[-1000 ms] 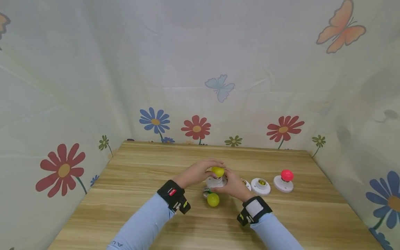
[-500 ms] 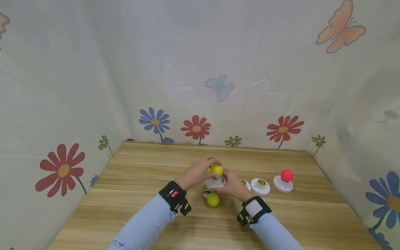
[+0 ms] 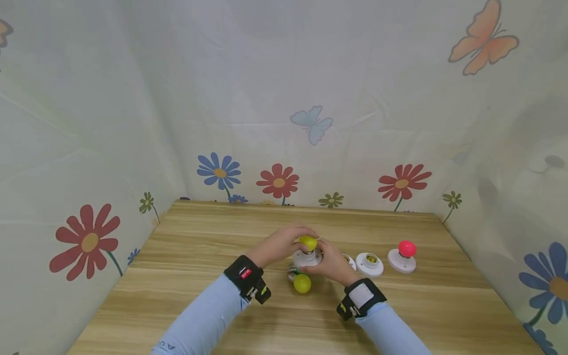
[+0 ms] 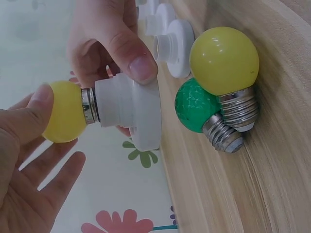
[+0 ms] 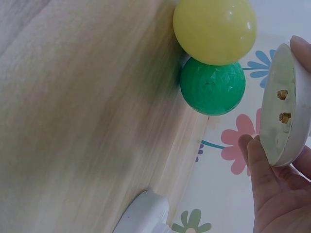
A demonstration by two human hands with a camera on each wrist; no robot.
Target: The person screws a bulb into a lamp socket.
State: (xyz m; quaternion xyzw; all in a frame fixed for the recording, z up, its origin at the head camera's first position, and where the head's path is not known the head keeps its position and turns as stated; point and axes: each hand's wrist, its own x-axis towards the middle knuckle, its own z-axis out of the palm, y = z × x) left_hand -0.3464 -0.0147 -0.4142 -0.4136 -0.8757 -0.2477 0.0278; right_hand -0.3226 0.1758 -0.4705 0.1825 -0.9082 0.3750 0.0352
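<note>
My left hand [image 4: 29, 145] pinches a round yellow light bulb [image 4: 65, 110] by its globe. The bulb's metal screw base sits partly inside a white lamp socket [image 4: 119, 104], some thread still showing. My right hand [image 3: 333, 264] grips that socket by its round base, thumb on the rim. In the right wrist view the underside of the socket base [image 5: 279, 111] shows two brass screws, and it is held up off the table. Just below the hands lie a second yellow bulb [image 4: 224, 60] and a green faceted bulb [image 4: 197, 104], touching each other, screw bases bare.
To the right stand a white socket [image 3: 370, 265] with its hole facing up and another socket [image 3: 350, 261] partly hidden behind my right hand. Farther right, a red bulb [image 3: 407, 249] sits in its socket. A flowered cloth backs the wooden table [image 3: 213, 231].
My left fingers shift on the yellow bulb, easing back and then closing over its top again. My right hand keeps the socket in nearly the same place.
</note>
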